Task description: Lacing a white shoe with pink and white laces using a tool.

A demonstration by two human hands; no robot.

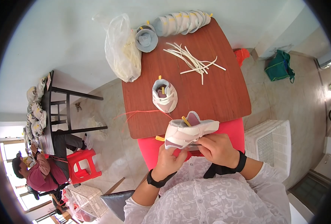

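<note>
A white and mauve shoe upper (186, 132) with yellow tabs is tilted on its side just past the table's near edge, above my lap. My left hand (168, 161) grips it from below at its left end, thumb and fingers closed on the edge. Close against the shoe's underside, my right hand (219, 149) has its fingers curled and pinched. A thin dark line shows by those fingertips; what they pinch is too small to make out. Farther up the table stands a second shoe upper (164, 98), laced in white, toe toward me.
Loose white laces (197, 63) lie on the brown table (143, 123). Nested shoe uppers (182, 22) line its far edge beside a plastic bag (122, 52). Red strings (139, 111) cross the left edge. A white crate (270, 143) stands right; a person (42, 175) sits far left.
</note>
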